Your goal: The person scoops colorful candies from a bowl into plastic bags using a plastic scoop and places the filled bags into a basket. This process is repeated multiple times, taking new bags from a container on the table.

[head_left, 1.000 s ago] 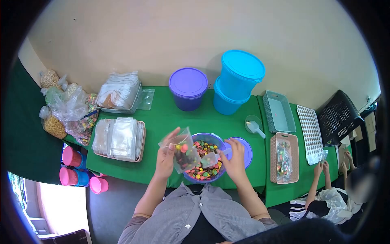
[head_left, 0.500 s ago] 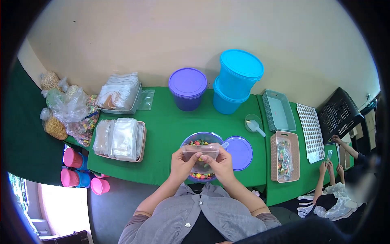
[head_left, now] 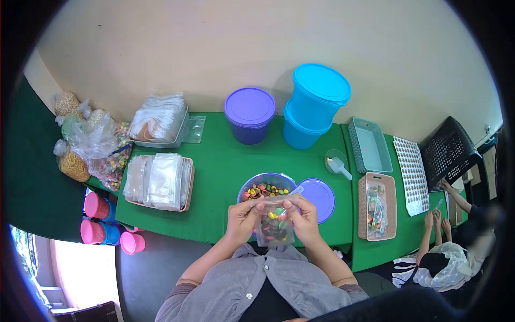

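Both hands, left hand (head_left: 242,216) and right hand (head_left: 303,216), pinch the top edge of a bag (head_left: 273,225) of candies, fingers closed on it above the bowl (head_left: 252,185). Sealing it well likely calls for pressing evenly along the strip, the bag upright.

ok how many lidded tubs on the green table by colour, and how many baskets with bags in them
blue lidded tubs: 2, stacked
purple lidded tub: 1
pink baskets holding bags: 2, one left, one right
total: 5
Apart from these, both hands, left hand and right hand, hold a small bag of candies over the open purple bowl.
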### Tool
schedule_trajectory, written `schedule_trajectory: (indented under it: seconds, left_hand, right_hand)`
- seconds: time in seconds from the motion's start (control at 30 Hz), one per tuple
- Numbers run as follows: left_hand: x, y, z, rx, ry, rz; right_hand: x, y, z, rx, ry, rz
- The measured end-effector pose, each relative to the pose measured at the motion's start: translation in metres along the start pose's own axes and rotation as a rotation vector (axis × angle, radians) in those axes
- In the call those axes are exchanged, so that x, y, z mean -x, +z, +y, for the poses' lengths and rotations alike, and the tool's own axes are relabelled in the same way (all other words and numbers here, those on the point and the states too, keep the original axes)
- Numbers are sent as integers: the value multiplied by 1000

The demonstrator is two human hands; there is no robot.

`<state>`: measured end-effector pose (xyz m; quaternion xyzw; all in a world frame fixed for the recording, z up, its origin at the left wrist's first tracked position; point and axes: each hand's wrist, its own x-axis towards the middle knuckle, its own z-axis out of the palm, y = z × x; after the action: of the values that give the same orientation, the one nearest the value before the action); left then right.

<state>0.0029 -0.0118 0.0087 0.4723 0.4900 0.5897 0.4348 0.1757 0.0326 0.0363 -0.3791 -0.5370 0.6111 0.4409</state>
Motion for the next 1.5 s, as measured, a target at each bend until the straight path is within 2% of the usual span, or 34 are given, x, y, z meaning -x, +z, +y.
schedule_trajectory:
  seconds: [0.07,0.1,0.17,0.2,0.27,0.3,0.33,0.37,0.4,0.43,0.47,0.5,0.57,0.6,0.63,0.67,0.7,0.77,0.8,0.87,0.9,0.93,0.97,1.03,1.1,1.17,1.2,1.27,1.3,1.37,1.4,1.47,1.5]
  left_hand:
    - [-5,-4,14,-94,-102,-141]
    - [-8,-5,12,-94,-103,-140]
    - [-16,-12,1,-59,122,-121]
    - [-23,-37,-12,-181,68,-43]
    - [-33,-82,-7,-660,174,210]
    - [-33,-111,-19,-838,169,328]
    - [-32,-139,-38,-1016,164,446]
    - [-29,-163,-50,-1227,79,519]
    - [-24,-184,-61,-1435,-12,589]
    - [-19,-204,-76,-1436,-18,594]
    - [-15,-222,-91,-1423,-150,538]
    - [-12,-229,-99,-1403,-280,480]
    - [-9,-228,-100,-1402,-264,493]
    - [-7,-226,-101,-1340,-188,520]
    - [-5,-224,-100,-1280,-114,546]
    - [-4,-222,-98,-1283,-120,549]
    - [-6,-219,-92,-1247,-116,596]
    - [-10,-210,-78,-1212,-107,637]
    - [-11,-203,-66,-1188,-118,678]
    - [-16,-184,-39,-1165,-127,717]
    - [-18,-170,-25,-988,13,773]
    - [-20,-155,-13,-807,148,820]
    - [-19,-137,-2,-808,146,814]
    - [-20,-98,11,-215,136,598]
    - [-16,-68,3,-30,62,295]
    - [-8,-39,-16,30,-22,114]
    - [-5,-32,-23,31,-20,107]
    - [-1,-23,-33,187,-163,-98]
    - [-3,-17,-27,186,-162,-97]
    - [-8,-7,-5,217,130,127]
    - [-10,-8,0,220,126,130]
    - [-16,-11,6,487,74,22]
    - [-15,-13,3,494,79,24]
  right_hand:
    - [-1,-14,11,99,-35,-23]
    - [-1,-21,12,99,-34,-23]
    - [-5,-43,10,160,-204,226]
    - [-9,-67,2,213,-204,416]
    - [-21,-138,17,421,-329,865]
    - [-21,-189,29,763,-402,1045]
    - [-15,-225,35,820,-330,1132]
    - [-10,-254,42,876,-258,1220]
    - [-4,-280,53,872,-259,1212]
    - [4,-304,67,1192,-172,1211]
    - [12,-324,82,1512,-80,1192]
    - [24,-342,103,1513,-85,1189]
    - [41,-365,136,1692,554,969]
    - [40,-359,134,1696,547,963]
    - [41,-352,135,1661,627,999]
    - [42,-346,136,1621,710,1033]
    - [39,-344,137,1621,713,1027]
    - [26,-344,137,1592,690,1183]
    - [19,-341,134,1590,693,1185]
    - [1,-315,116,1546,115,1271]
    - [-8,-294,101,1547,120,1274]
    - [-16,-264,80,1411,-180,1135]
    - [-23,-231,61,1257,-459,982]
    - [-34,-148,28,774,-278,756]
    - [-36,-94,31,363,-144,332]
    - [-35,-44,23,207,-121,-28]
    - [-34,-32,23,208,-124,-21]
    - [-33,-20,23,106,42,-148]
    - [-32,-20,25,106,41,-149]
    - [-26,-20,31,196,46,-221]
    - [-23,-18,31,198,51,-223]
    - [-19,-10,28,452,-26,-432]
    - [-16,-6,31,461,-27,-435]
